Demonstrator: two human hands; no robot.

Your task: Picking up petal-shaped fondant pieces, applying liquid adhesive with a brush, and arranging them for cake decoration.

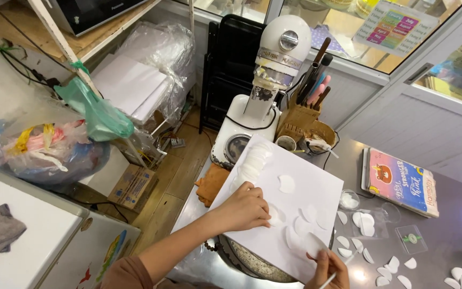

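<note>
White square board (295, 214) lies tilted across a round tray on the grey metal table (455, 225), strewn with thin white petal-shaped pieces (286, 183). The left hand (246, 210) presses flat on it, fingers loosely curled; the right hand (327, 269) grips a thin white stick (331, 277).

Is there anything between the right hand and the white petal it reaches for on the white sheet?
Nothing visible. The right hand, holding a thin stick, is already at the petal on the sheet.
</note>
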